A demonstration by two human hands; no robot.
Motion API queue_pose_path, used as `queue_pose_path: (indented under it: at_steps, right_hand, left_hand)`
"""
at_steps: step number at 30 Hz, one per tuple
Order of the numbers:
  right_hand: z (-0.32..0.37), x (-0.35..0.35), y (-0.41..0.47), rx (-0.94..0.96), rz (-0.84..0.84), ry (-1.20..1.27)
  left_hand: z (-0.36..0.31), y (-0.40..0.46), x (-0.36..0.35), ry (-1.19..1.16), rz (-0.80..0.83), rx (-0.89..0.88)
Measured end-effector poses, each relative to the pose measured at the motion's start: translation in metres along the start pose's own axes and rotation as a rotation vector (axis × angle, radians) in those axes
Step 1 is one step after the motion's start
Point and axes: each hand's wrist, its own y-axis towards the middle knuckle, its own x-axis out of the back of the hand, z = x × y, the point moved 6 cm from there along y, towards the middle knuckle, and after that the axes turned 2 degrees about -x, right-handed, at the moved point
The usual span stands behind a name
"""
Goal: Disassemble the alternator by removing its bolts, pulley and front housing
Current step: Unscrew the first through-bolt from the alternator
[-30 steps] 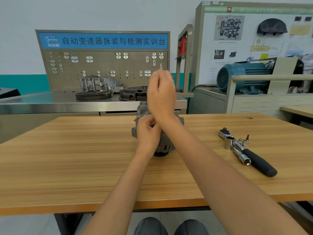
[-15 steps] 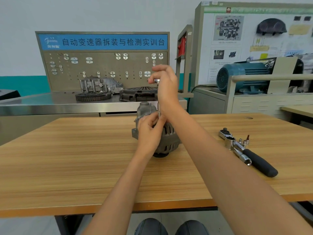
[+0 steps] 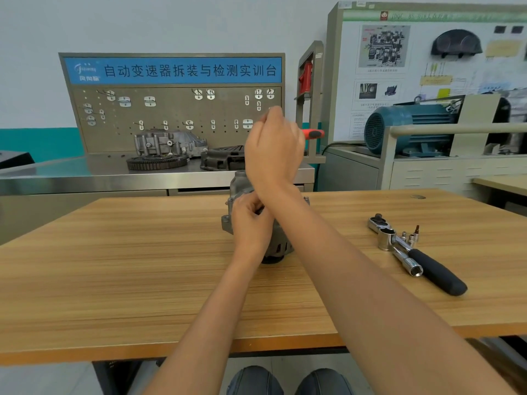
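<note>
Wooden table (image 3: pixel 114 280), alternator (image 3: pixel 239 192) centre; left hand (image 3: pixel 251 220) gripping it, right hand (image 3: pixel 273 149) above at twelve o'clock clutching red-handled tool (image 3: pixel 312 134); ratchet (image 3: pixel 413 252) at three o'clock.

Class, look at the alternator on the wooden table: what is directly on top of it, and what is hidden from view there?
The left hand rests on the alternator. Above it, the right hand holds a red-handled tool. Both hands cover the tool's tip and any bolt.

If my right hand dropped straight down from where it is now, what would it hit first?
Most likely the alternator, directly under the right hand. Your left hand rests on it just beside that line; depth is hard to judge.
</note>
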Motion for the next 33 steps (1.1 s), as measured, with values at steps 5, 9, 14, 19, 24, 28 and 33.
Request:
queue_pose_path:
  at_steps: [5, 9, 14, 19, 24, 28, 33]
  right_hand:
    - [-0.014, -0.011, 0.003, -0.322, 0.187, 0.714]
    - [-0.014, -0.021, 0.004, -0.523, 0.427, 1.043]
    - [-0.015, -0.015, 0.002, -0.500, 0.331, 0.975]
    - [0.002, 0.002, -0.015, 0.038, -0.068, -0.019]
    - [-0.006, 0.000, -0.004, -0.112, 0.024, 0.376]
    - [-0.016, -0.012, 0.004, -0.348, 0.233, 0.796]
    - [-0.017, -0.029, 0.008, -0.627, 0.468, 1.087]
  left_hand:
    - [-0.004, 0.002, -0.001, -0.055, 0.040, -0.091]
    - [-0.009, 0.000, -0.001, 0.003, 0.062, -0.150]
    - [-0.006, 0.000, 0.000, 0.012, 0.042, -0.134]
    - [0.004, 0.002, 0.003, -0.044, -0.048, 0.032]
    - [-0.003, 0.002, 0.000, -0.016, -0.003, -0.047]
    - [-0.008, 0.000, -0.002, -0.024, 0.052, -0.127]
    - [-0.012, -0.002, -0.001, 0.033, 0.064, -0.117]
